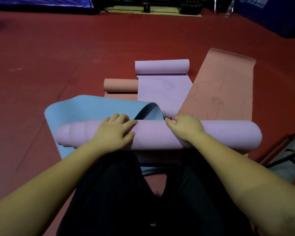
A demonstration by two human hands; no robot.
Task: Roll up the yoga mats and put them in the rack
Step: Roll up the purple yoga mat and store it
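Observation:
A lilac yoga mat (153, 135) lies across in front of my knees as a thick roll, its left end telescoped outward. My left hand (116, 128) lies on top of the roll with its fingers curved over the far side. My right hand (186, 126) grips the roll's far edge with curled fingers. Its unrolled part (163, 92) runs away from me to a second curl (162, 66) at the far end. A blue mat (85, 106) lies under the roll at the left, one edge folded up. A salmon mat (223, 89) lies flat at the right.
A salmon roll (120, 85) sits left of the lilac strip. Red floor (49, 57) surrounds the mats. A dark metal frame (286, 150) stands at the right edge. Blue padding (279, 16) and dark equipment (148, 5) line the far side.

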